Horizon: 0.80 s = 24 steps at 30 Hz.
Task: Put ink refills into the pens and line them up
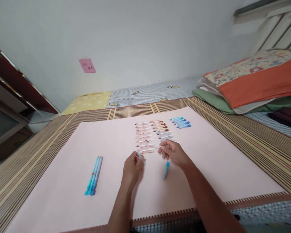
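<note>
My left hand (131, 170) pinches a short pale blue pen piece (140, 156) over the pink sheet (116, 187). Between the fingertips of my right hand (176, 152) is a slim white pen refill (153, 144), its dark tip pointing left above the rows. A teal pen cap (166, 170) lies just below my right hand. Beyond both hands, several white refills with pinkish marks (143, 133) line up side by side. To their right are brown-topped pen pieces (161, 126), greyish clear pieces (165, 134) and blue-topped pieces (181, 122).
Three blue pens (94, 174) lie together at left on the sheet. A striped mat (38, 174) surrounds the sheet. Folded bedding (252, 81) is piled at the back right. A pink note (87, 65) is stuck to the wall.
</note>
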Each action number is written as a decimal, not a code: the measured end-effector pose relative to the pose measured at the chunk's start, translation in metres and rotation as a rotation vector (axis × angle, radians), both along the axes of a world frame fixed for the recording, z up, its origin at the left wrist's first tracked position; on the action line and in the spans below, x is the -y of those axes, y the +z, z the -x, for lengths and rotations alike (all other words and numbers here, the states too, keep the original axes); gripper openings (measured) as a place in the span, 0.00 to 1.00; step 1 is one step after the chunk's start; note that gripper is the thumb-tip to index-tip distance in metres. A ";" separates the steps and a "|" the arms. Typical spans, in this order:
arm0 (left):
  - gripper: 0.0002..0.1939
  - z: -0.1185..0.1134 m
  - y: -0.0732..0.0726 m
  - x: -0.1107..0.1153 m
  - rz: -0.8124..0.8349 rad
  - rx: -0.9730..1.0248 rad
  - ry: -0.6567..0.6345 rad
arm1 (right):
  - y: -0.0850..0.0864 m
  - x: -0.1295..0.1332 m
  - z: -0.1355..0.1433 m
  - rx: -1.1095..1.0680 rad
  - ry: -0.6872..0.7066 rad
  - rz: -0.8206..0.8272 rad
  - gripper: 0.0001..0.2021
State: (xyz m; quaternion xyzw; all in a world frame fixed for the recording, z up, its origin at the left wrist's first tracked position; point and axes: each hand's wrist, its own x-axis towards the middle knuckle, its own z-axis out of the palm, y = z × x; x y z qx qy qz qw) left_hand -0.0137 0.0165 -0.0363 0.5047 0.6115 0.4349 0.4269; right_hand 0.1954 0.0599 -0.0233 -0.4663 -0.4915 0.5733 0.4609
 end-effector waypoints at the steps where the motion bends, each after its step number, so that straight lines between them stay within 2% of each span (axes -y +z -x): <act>1: 0.10 0.001 0.000 0.000 -0.012 0.012 0.001 | 0.000 0.000 0.000 -0.005 -0.001 -0.003 0.09; 4: 0.09 0.004 0.003 -0.001 -0.039 0.038 0.001 | -0.001 0.001 0.001 -0.008 0.003 -0.015 0.09; 9: 0.11 0.005 0.002 0.000 0.011 0.053 -0.124 | -0.003 0.001 0.002 -0.004 0.005 -0.016 0.10; 11: 0.10 0.005 0.001 -0.001 -0.030 0.088 -0.083 | -0.004 0.001 0.002 -0.012 0.007 -0.015 0.10; 17: 0.12 0.014 0.002 -0.005 -0.061 0.259 0.151 | 0.001 0.002 0.000 -0.043 0.004 -0.010 0.13; 20: 0.15 0.019 0.009 -0.004 0.018 0.605 0.132 | 0.004 0.004 -0.002 -0.184 0.025 0.015 0.18; 22: 0.10 0.021 0.017 -0.003 0.088 0.933 0.121 | 0.005 0.004 -0.005 -0.294 0.028 0.039 0.19; 24: 0.04 0.023 0.024 -0.004 0.138 1.182 0.176 | 0.006 0.004 -0.007 -0.344 0.023 0.053 0.18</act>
